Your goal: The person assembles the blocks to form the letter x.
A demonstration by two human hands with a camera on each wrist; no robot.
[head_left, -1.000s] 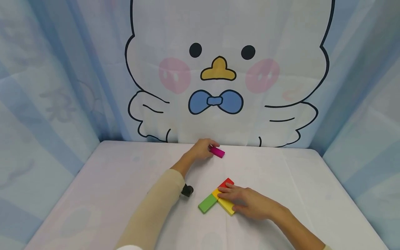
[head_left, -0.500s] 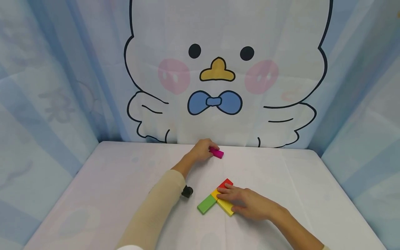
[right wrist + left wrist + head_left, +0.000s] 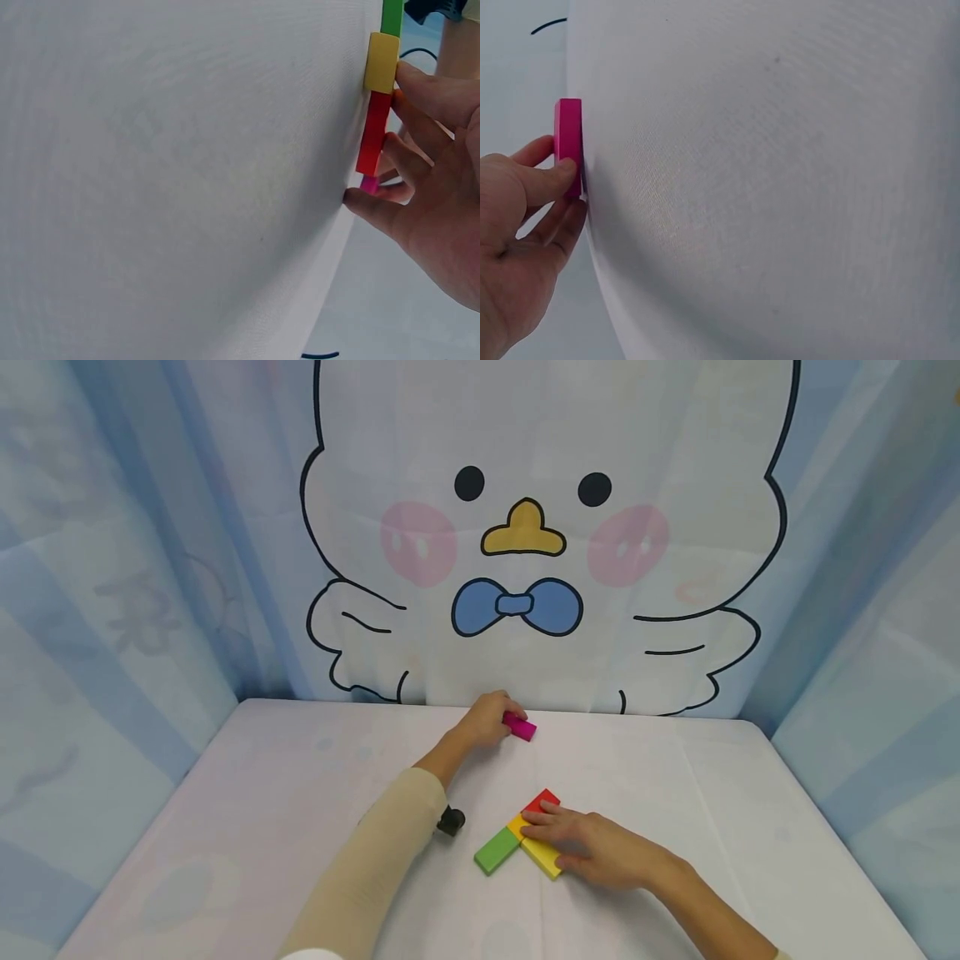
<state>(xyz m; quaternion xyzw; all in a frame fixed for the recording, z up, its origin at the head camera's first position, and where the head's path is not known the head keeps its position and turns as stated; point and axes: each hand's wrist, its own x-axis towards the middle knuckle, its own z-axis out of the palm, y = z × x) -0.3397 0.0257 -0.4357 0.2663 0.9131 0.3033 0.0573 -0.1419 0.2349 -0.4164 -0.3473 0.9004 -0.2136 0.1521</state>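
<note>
My left hand (image 3: 487,718) pinches a magenta block (image 3: 522,727) between thumb and fingers near the table's back edge; the left wrist view shows the thumb across the block (image 3: 568,127). My right hand (image 3: 592,847) rests with extended fingers on a group of blocks lying together. A green block (image 3: 497,850) and a red block (image 3: 542,799) form a diagonal line, with an orange-yellow part (image 3: 515,824) between them. A yellow length (image 3: 540,857) juts toward the lower right, its end touched by the right thumb. Whether both yellow parts are one block cannot be told.
A small black object (image 3: 451,821) shows beside the left sleeve. A pale cloth covers the table (image 3: 675,793). Behind it hangs a curtain (image 3: 517,668) with a cartoon animal print, and blue curtains stand at both sides.
Over the last second the magenta block shifts very slightly within the left fingers' place. The right hand and the other blocks stay where they were.
</note>
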